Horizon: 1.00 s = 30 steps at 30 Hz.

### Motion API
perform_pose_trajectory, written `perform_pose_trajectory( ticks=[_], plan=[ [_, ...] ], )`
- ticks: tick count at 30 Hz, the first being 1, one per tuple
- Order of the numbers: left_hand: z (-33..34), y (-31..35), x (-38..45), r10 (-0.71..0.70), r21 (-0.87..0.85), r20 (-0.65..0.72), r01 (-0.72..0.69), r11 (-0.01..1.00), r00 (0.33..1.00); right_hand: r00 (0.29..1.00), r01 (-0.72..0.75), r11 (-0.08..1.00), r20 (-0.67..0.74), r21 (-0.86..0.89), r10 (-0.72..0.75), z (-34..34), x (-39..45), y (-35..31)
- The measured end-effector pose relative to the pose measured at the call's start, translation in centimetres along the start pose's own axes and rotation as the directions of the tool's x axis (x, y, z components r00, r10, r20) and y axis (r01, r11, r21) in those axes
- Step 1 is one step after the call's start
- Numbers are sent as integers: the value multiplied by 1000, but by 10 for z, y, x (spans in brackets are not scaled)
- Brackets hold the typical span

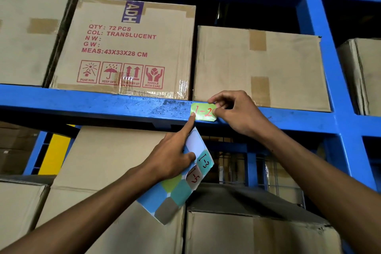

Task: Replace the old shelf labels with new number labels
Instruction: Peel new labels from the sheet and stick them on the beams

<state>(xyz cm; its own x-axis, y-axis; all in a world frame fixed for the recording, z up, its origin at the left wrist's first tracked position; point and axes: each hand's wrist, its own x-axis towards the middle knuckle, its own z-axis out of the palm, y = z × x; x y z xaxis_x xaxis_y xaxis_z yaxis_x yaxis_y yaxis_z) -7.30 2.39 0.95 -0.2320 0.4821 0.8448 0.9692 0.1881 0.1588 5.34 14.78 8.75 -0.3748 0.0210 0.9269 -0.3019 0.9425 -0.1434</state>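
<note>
The green label, marked "1-2" in red, lies on the front face of the blue shelf beam, just under the plain carton on the upper shelf. Its left edge is pinned by the extended forefinger of the left hand; its right edge sits between the thumb and forefinger of the right hand, which pinch that end. So neither hand is slack: the right fingers are closed on the label, while the left hand's other fingers and thumb curl round the sticker sheet hanging below the beam.

The step in hand looks like seating this label flat. To do it well, the left fingertip should stay put as an anchor while the right hand lays the free end down along the beam, then rubs outward from the middle so no bubble or crease is trapped. The beam's paint is scuffed and dark just left of the label (residue, perhaps, where an older label sat; I cannot tell), so firm pressure at the edges and cut corners probably matters for a lasting bond. Keeping the label's top edge parallel with the beam's edge will keep the number level.

The sheet shows "1-3" and "1-5" on coloured stickers, with a bare white patch near its top. Above stands the printed carton, reading "72 PCS" and "TRANSLUCENT"; more cartons sit below.
</note>
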Motion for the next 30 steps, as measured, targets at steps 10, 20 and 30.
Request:
perform_pose_trajectory(
  ticks=[10,20,30],
  plan=[
    [-1,1,-2,13,81,-18,-12,997,1000,999,7,998,-46,-61,-10,2,-2,1],
    [0,1,-2,20,140,-32,-15,990,999,995,-21,993,-96,-117,10,5,-1,-3],
    [-2,0,-2,19,197,-24,-14,980,1000,987,-97,984,-138,-152,76,6,4,-5]
  ],
)
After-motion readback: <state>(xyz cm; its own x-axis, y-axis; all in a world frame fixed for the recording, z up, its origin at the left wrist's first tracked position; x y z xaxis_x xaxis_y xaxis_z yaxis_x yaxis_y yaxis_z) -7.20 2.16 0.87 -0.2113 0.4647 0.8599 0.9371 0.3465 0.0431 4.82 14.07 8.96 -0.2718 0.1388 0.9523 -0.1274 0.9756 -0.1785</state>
